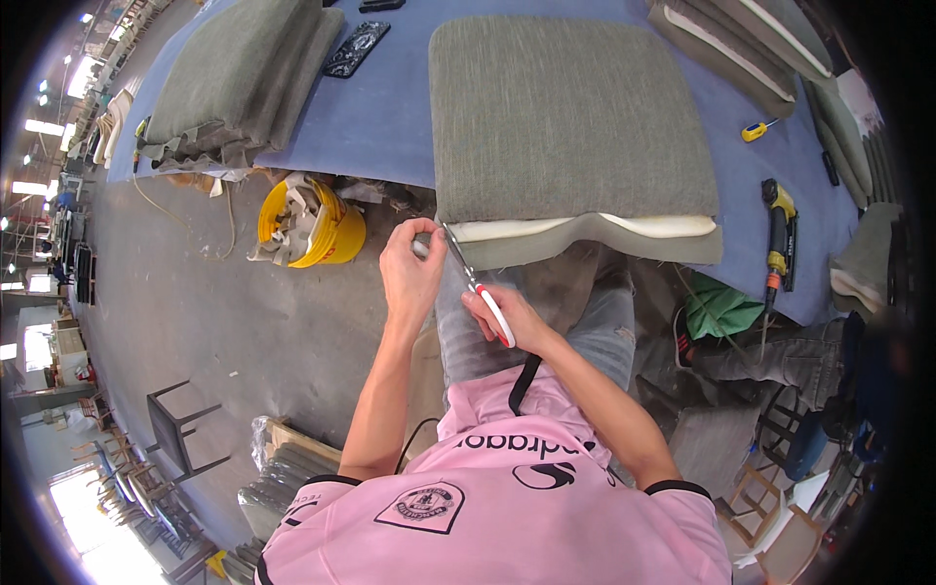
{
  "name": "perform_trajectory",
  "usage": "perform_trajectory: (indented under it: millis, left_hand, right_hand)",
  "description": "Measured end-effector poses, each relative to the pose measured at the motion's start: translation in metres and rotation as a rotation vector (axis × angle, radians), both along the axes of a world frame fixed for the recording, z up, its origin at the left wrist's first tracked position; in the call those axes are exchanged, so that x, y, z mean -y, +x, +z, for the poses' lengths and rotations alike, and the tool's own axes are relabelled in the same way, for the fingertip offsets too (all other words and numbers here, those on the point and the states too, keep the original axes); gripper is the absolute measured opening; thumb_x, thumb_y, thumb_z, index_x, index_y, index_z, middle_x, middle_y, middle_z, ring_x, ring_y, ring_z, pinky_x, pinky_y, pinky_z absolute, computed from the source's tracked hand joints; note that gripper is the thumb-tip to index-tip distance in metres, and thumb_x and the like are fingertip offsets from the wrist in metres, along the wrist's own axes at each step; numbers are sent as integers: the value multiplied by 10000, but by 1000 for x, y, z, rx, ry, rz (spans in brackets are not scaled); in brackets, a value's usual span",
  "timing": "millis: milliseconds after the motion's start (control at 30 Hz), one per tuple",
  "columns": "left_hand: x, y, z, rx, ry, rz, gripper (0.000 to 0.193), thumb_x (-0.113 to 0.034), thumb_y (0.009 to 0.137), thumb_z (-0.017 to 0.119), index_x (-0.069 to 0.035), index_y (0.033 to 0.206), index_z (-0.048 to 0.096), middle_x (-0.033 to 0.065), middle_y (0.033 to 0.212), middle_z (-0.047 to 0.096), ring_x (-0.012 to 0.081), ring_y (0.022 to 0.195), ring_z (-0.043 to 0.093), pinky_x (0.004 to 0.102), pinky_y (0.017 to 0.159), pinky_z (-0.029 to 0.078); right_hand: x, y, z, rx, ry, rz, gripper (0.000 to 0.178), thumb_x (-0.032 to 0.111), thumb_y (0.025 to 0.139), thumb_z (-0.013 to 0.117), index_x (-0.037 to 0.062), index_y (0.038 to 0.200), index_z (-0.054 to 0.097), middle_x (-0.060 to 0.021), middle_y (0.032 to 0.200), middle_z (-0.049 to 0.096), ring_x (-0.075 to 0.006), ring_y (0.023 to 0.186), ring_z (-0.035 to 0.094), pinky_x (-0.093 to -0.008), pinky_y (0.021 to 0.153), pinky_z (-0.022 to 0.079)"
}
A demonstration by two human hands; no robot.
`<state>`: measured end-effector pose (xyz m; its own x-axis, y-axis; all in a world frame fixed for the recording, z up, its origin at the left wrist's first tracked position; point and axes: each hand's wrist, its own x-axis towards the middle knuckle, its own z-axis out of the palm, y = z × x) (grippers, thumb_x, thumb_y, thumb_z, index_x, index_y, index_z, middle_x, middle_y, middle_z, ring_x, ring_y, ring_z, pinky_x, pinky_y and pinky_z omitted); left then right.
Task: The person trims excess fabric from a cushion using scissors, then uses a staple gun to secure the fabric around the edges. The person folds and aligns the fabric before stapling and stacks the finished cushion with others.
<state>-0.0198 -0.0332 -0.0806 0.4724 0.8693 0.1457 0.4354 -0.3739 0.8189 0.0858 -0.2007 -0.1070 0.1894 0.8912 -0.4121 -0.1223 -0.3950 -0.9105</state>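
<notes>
Blue table [390, 127] supports the grey-green cushion [570, 127], near edge overhanging. Left hand [408, 271]: fingers pinched together at the cushion's near left corner; item gripped unclear. Right hand [524, 325]: fingers grasping red-and-white-handled scissors [498, 318], blades at that corner.

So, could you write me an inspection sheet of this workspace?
Surface: blue table, bearing stacked cushions.
Job's things: grey-green cushion, white padding showing along its near edge; red-and-white-handled scissors, blades by its near left corner.
Clutter: yellow-handled screwdriver and power tool on the table; yellow bucket of scraps on the floor.
Grips: right grip holds the scissors; left grip, fingers bent, is at that corner, contents unclear.
Cables: thin cord on the floor, left of the bucket.
Surroundings: dark legged furniture at left; another person's leg at right.
</notes>
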Motion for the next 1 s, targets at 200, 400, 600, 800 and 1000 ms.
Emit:
perform_trajectory:
  millis: [200,400,600,800,1000]
  left_hand:
    - [2,2,-2,46,-22,20,142,-138,1008,771,-8,1066,773,-10,821,661,70,704,524,282,651,450]
    - [3,9,5,8,-134,76,173,-165,994,767,-6,1063,773,40,822,699,118,716,592,317,688,491]
    - [1,5,9,48,-346,48,166,-179,1034,745,-15,1046,769,-89,764,592,16,680,450,248,598,355]
    - [1,4,5,117,-421,33,169,-187,1043,742,-21,1058,770,-103,801,602,1,683,423,235,592,325]
    - [-1,3,8,105,-492,49,169,-191,1042,748,-26,1064,773,-105,823,606,-7,689,422,226,594,319]
  right_hand:
    - [-4,12,-21,20,8,-5,515,527,1085,702,82,837,630,9,641,578,-98,593,565,-331,571,458]
    - [-10,25,-32,79,-17,28,485,513,1068,717,58,901,703,-26,693,624,-149,632,570,-356,624,478]
    - [-12,46,-12,471,-71,151,552,594,1018,707,52,1114,755,-192,1005,770,-409,946,737,-488,875,566]
    - [-12,72,-25,548,-60,250,658,672,990,687,93,1298,747,-215,1233,775,-425,1135,730,-485,1005,566]
    - [-15,86,-41,542,-199,358,744,721,958,636,138,1415,702,-209,1315,766,-421,1210,718,-477,1063,546]
